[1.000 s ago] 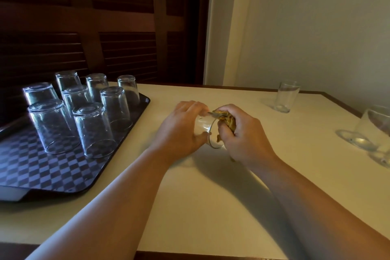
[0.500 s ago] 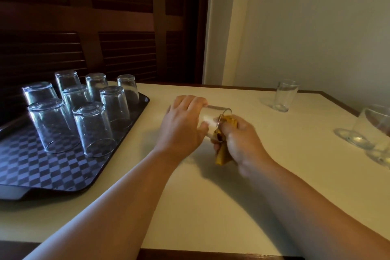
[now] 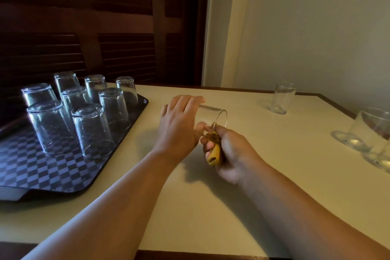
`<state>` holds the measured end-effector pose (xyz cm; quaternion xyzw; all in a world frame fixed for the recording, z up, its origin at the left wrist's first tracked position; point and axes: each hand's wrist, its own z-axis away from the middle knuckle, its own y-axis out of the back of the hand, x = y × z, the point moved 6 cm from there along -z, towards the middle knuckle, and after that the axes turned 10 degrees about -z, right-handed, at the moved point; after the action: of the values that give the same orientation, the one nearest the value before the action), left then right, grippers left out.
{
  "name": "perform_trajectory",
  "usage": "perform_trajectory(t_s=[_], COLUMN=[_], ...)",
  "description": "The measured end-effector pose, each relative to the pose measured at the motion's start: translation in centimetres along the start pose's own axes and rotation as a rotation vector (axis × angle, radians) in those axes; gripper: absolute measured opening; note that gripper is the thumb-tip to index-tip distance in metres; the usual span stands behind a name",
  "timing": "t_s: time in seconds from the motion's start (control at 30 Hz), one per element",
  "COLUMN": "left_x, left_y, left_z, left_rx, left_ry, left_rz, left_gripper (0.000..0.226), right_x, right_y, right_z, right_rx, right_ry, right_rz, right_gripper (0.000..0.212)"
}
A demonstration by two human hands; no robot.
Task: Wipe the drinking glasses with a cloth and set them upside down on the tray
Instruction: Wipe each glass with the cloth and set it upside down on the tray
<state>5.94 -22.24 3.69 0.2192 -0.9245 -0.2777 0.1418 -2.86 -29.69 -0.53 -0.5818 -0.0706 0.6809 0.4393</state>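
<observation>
The held glass (image 3: 213, 116) is clear, glossy glass; the cloth (image 3: 215, 154) is soft, matt mustard fabric; the tray (image 3: 52, 175) looks like dark, slightly shiny plastic; the worktop (image 3: 211, 207) is smooth, matt cream; the shutters (image 3: 116, 48) are dark wood.

Tray (image 3: 42, 167) black with grey-blue checker pattern. Cloth (image 3: 215, 154) mustard yellow (brownish folds). Tabletop (image 3: 263, 164) cream, glasses (image 3: 90, 131) clear.

L hand (image 3: 179, 126) holding sideways glass (image 3: 213, 117), R hand (image 3: 230, 152) gripping yellow cloth (image 3: 215, 152), upturned glasses on tray (image 3: 42, 171)
</observation>
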Motion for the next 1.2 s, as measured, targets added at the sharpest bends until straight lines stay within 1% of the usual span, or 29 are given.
perform_trajectory(t_s=[0.07, 0.13, 0.17, 0.2, 0.23, 0.27, 0.3, 0.33, 0.37, 0.4, 0.43, 0.5, 0.57, 0.6, 0.63, 0.67, 0.73, 0.77, 0.83, 0.87, 0.9, 1.0, 1.03, 1.13, 1.2], left_x=[-0.6, -1.2, -1.9, -2.4, -2.4, -1.9, -0.9, -0.2, 0.7, 1.1, 1.2, 0.1, -1.8, -2.7, -3.5, -3.9, -3.5, -2.6, -0.6, 0.1, 0.4, -0.2, -0.3, 0.5, 0.7], left_y=[-0.3, -0.8, -1.4, -1.8, -2.4, -3.2, -3.8, -3.9, -3.7, -3.5, -3.1, -2.6, -2.2, -2.0, -1.6, -1.4, -1.1, -1.4, -2.0, -2.1, -2.1, -1.8, -1.7, -1.3, -1.4], left_z=[-0.1, -0.3, -0.3, 0.1, 0.9, 1.5, 1.7, 2.1, 2.2, 2.2, 1.8, 1.3, 1.1, 1.0, 0.9, 0.9, 1.0, 1.1, 1.4, 1.4, 1.4, 1.3, 1.3, 1.4, 1.4], left_rx=[-0.019, -0.070, -0.107, -0.146, -0.215, -0.313, -0.449, -0.557, -0.631, -0.647, -0.607, -0.443, -0.266, -0.212, -0.191, -0.199, -0.255, -0.298, -0.363, -0.369, -0.362, -0.343, -0.336, -0.309, -0.308], left_ry=[0.054, 0.183, 0.303, 0.501, 0.678, 0.803, 0.851, 0.848, 0.803, 0.783, 0.787, 0.827, 0.834, 0.812, 0.774, 0.717, 0.536, 0.401, 0.148, 0.068, 0.024, 0.031, 0.037, -0.008, -0.012], left_rz=[0.064, 0.186, 0.347, 0.651, 0.995, 1.194, 1.293, 1.349, 1.406, 1.448, 1.480, 1.533, 1.493, 1.390, 1.196, 0.960, 0.565, 0.439, 0.268, 0.217, 0.186, 0.124, 0.120, 0.131, 0.127], left_gripper=[0.078, 0.087, 0.082, 0.067, 0.044, 0.031, 0.046, 0.068, 0.082, 0.084, 0.077, 0.051, 0.035, 0.032, 0.032, 0.037, 0.055, 0.060, 0.059, 0.057, 0.056, 0.058, 0.057, 0.057, 0.057], right_x=[-1.2, -2.9, -3.7, -4.3, -4.8, -5.3, -5.7, -6.1, -6.1, -5.9, -5.5, -4.6, -4.1, -4.3, -4.6, -5.2, -6.4, -6.9, -7.5, -7.6, -7.6, -6.7, -6.7, -7.8, -7.8], right_y=[0.1, 0.8, 1.1, 1.3, 1.4, 1.4, 1.2, 0.8, 0.3, 0.0, -0.2, -0.3, 0.1, 0.6, 0.9, 1.2, 1.4, 1.3, 1.1, 1.0, 0.9, 0.3, 0.2, 0.7, 0.9], right_z=[-0.3, -0.5, -0.5, -0.4, -0.2, 0.2, 0.6, 1.0, 1.2, 1.3, 1.1, 0.3, -0.5, -0.7, -0.8, -0.7, -0.2, 0.1, 0.8, 1.1, 1.3, 1.5, 1.4, 0.8, 1.0], right_rx=[0.031, 0.112, 0.145, 0.174, 0.195, 0.203, 0.194, 0.159, 0.098, 0.020, -0.065, -0.177, -0.141, -0.093, -0.052, -0.028, -0.017, -0.016, 0.006, 0.021, 0.016, -0.067, -0.074, 0.019, 0.000], right_ry=[0.154, 0.408, 0.534, 0.647, 0.752, 0.856, 0.962, 1.058, 1.137, 1.181, 1.176, 1.041, 0.876, 0.815, 0.777, 0.775, 0.869, 0.945, 1.095, 1.143, 1.171, 1.184, 1.182, 1.130, 1.126], right_rz=[0.096, 0.310, 0.406, 0.480, 0.545, 0.614, 0.700, 0.797, 0.890, 0.967, 1.022, 1.143, 1.256, 1.230, 1.136, 1.007, 0.834, 0.825, 0.944, 1.018, 1.078, 1.204, 1.216, 1.156, 1.142], right_gripper=[0.013, 0.009, 0.008, 0.007, 0.005, 0.006, 0.008, 0.011, 0.014, 0.017, 0.021, 0.031, 0.043, 0.046, 0.045, 0.042, 0.027, 0.021, 0.009, 0.007, 0.007, 0.008, 0.009, 0.013, 0.015])
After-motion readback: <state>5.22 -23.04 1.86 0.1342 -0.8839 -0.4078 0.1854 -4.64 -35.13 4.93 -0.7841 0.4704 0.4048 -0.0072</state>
